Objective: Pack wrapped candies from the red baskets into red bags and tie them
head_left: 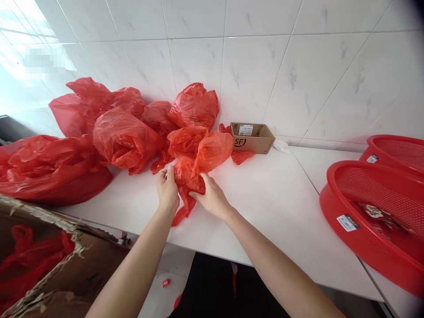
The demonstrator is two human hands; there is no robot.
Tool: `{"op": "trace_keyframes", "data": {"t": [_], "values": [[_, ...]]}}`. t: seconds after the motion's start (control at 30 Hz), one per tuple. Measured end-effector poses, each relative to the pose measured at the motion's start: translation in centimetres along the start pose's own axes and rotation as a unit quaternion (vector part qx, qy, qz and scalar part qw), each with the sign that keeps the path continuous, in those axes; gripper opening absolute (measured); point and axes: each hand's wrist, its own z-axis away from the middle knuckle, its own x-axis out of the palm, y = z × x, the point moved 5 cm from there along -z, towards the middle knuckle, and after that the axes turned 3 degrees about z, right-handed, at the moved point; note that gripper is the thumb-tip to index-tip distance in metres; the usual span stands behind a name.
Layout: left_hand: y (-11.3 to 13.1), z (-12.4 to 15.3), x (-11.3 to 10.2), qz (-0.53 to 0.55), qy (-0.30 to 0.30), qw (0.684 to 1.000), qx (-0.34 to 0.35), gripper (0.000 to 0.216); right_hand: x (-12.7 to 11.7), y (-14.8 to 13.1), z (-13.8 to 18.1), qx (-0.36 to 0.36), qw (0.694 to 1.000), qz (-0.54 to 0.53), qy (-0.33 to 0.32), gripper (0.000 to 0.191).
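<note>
Between my hands, over the white table, is a crumpled red plastic bag (189, 173) with a loose strip hanging down towards the front. My left hand (167, 187) pinches its left side with the thumb on top. At its right side, my right hand (212, 194) grips the plastic between thumb and fingers. Just behind lies a lighter, puffed-up part of red plastic (216, 150); whether it belongs to the same bag I cannot tell. Several bulging red bags (127, 139) are heaped to the left and behind, against the wall.
A small open cardboard box (253, 140) stands by the tiled wall (258, 79). Red plastic baskets (344, 216) sit at the right, the front one with packets inside. At lower left, a torn-edged large carton (96, 260) holds red bags. The white table (265, 212) runs along the wall.
</note>
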Motion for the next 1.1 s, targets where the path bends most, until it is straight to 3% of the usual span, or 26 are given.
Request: {"op": "trace_keyframes", "data": {"t": [0.13, 0.33, 0.47, 0.57, 0.67, 0.77, 0.83, 0.9, 1.0, 1.03, 1.1], "values": [[-0.6, -0.3, -2.3, -0.009, 0.039, 0.999, -0.013, 0.032, -1.1, 1.8, -0.2, -0.003, 0.999, -0.051, 0.018, 0.031], [-0.3, -4.4, -6.9, -0.048, 0.146, 0.988, 0.001, 0.026, -8.4, 4.0, 1.1, 0.043, 0.993, -0.074, 0.086, 0.024], [0.3, -5.4, -8.2, -0.065, 0.179, 0.981, 0.023, 0.023, -13.0, 5.5, 3.7, 0.106, 0.979, -0.128, 0.116, 0.014], [0.8, -4.6, -7.8, -0.092, 0.158, 0.982, 0.045, 0.022, -15.2, 5.6, 5.3, 0.128, 0.965, -0.199, 0.114, 0.008], [0.9, -3.0, -6.6, -0.12, 0.113, 0.985, 0.054, 0.023, -16.5, 3.8, 5.2, 0.085, 0.963, -0.223, 0.128, 0.019], [0.6, -0.9, -5.2, -0.142, 0.05, 0.988, 0.043, 0.025, -17.3, 0.8, 3.5, 0.009, 0.956, -0.144, 0.254, 0.011], [0.2, 0.7, -4.3, -0.157, 0.005, 0.987, 0.035, 0.026, -16.7, -0.8, 1.8, -0.029, 0.942, -0.027, 0.332, 0.02], [-0.1, 2.3, -3.6, -0.173, -0.032, 0.984, 0.035, 0.025, -14.6, -1.2, -0.7, -0.013, 0.95, 0.129, 0.283, 0.031], [0.1, 4.4, -3.1, -0.196, -0.063, 0.977, 0.048, 0.026, -11.3, 0.9, -3.5, 0.078, 0.944, 0.305, 0.096, 0.038], [0.4, 5.0, -3.2, -0.2, -0.067, 0.976, 0.054, 0.026, -10.8, 1.7, -3.7, 0.099, 0.937, 0.329, 0.059, 0.039], [1.4, 6.3, -3.7, -0.214, -0.071, 0.971, 0.072, 0.028, -10.8, 2.6, -3.3, 0.104, 0.941, 0.319, 0.05, 0.041]]}}
